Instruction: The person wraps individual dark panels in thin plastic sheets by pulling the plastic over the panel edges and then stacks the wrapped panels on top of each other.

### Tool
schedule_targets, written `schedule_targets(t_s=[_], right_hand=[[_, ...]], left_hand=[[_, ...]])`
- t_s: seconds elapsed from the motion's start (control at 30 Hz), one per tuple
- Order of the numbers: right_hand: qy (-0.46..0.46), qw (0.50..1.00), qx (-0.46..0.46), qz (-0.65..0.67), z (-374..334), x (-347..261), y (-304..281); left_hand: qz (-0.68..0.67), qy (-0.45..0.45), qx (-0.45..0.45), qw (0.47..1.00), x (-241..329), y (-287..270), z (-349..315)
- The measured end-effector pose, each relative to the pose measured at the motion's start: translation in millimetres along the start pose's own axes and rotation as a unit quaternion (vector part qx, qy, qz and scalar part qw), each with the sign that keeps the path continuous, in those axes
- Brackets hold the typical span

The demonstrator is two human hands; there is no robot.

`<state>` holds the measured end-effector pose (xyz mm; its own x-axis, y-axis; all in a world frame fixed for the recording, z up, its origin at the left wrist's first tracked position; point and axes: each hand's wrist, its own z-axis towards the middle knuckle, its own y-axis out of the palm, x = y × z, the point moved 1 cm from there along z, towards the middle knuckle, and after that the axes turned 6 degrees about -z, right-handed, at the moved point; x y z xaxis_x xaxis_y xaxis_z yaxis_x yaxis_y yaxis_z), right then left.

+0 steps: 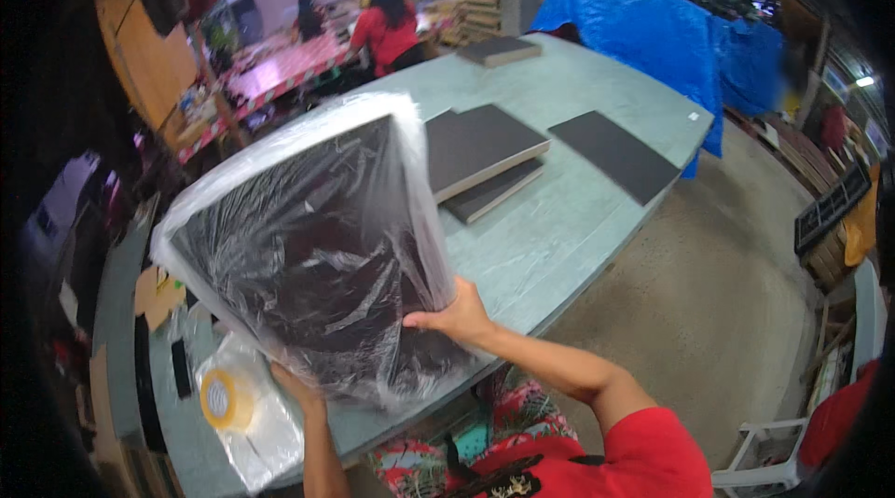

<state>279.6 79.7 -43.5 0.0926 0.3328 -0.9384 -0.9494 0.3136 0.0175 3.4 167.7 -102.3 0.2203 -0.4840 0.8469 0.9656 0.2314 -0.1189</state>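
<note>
One yellowish roll of tape (227,400) lies on the grey-green table (569,228) at the left, on clear plastic sheets. Just right of it the left hand (296,386) grips the lower edge of a clear plastic bag (308,246) holding one dark square panel (possibly more; the film hides it), raised above the table. The right hand (457,316) clasps the bag's right edge. Beyond lie four dark flat boards (485,148), two stacked.
</note>
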Motion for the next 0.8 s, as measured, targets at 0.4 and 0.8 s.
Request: schedule_targets(t_s=[0.4, 0.8], right_hand=[[0.32, 0.914, 0.22, -0.119, -127, -20, -191], [0.388, 0.893, 0.22, -0.052, -103, 25, -312]], left_hand=[[-0.192, -0.267, -0.509, 0.795, 123, 164, -76], [-0.258, -0.257, -0.539, 0.76, 197, 298, -54]])
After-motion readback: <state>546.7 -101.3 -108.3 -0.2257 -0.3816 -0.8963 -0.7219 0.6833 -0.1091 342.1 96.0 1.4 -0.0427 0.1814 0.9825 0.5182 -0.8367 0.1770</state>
